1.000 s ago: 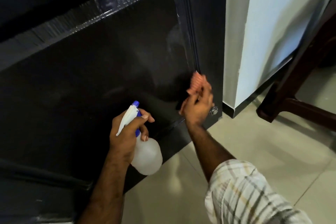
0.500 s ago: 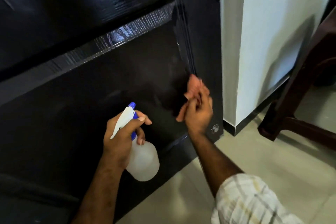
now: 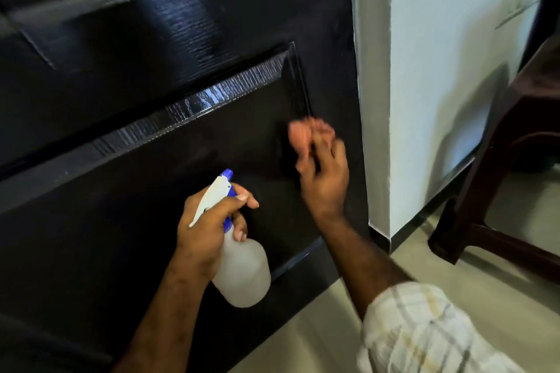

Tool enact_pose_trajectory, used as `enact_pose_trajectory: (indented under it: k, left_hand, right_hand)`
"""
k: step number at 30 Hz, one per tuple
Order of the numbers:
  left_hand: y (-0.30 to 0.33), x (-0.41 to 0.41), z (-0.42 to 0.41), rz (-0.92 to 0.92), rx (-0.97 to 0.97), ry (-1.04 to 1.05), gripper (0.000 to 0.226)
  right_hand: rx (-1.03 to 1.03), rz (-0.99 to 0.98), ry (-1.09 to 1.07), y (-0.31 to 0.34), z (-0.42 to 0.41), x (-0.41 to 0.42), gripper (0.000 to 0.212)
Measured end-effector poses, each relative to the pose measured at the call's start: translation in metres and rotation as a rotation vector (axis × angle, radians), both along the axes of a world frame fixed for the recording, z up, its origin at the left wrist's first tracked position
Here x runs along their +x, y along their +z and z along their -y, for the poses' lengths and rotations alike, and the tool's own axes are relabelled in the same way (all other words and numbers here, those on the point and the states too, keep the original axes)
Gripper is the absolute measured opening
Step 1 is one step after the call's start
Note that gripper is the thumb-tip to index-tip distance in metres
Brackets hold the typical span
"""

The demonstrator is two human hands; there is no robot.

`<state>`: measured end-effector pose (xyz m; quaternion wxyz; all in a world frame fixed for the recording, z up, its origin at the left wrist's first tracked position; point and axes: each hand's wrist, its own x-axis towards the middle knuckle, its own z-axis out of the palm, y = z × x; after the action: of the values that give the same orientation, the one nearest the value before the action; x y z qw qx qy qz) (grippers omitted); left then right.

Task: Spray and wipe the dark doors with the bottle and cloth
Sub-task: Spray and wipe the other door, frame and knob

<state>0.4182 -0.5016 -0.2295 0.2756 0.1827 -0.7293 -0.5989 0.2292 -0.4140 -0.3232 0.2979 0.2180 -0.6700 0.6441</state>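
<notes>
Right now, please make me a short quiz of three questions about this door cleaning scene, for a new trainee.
1. True or false: the left hand grips the spray bottle.
2. What does the right hand hold against the dark door? A) a sponge B) a pink cloth C) a brush
3. Fill in: the cloth is near the ____ edge of the lower recessed panel.

Key
1. True.
2. B, the pink cloth, bunched in the fingers; it is blurred.
3. Right, close to the white wall.
</notes>
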Motion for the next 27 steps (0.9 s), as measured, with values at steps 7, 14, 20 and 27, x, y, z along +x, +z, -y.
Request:
enact_pose_trajectory:
  k: [7,14,20,27]
  left_hand:
    - [0.011,-0.012,-0.008,0.074,0.01,-0.014,0.011]
    - [0.073,-0.057,-0.011,-0.034,-0.006,-0.038,0.007]
    - [0.076,-0.07,-0.013,-0.037,0.021,-0.066,0.006]
    - [0.116,-0.087,-0.03,-0.072,-0.043,-0.062,0.008]
  right_hand:
    - [-0.063,0.27,0.056,-0.035,-0.007,0.03,0.054]
    - [-0.12,-0.104,-0.018,0.142,0.013,-0.019,0.046]
    - [0.085,0.168,0.161,-0.033,-0.016,0.009,0.079]
    - [-0.11,-0.138,0.025,0.138,0.005,-0.029,0.05]
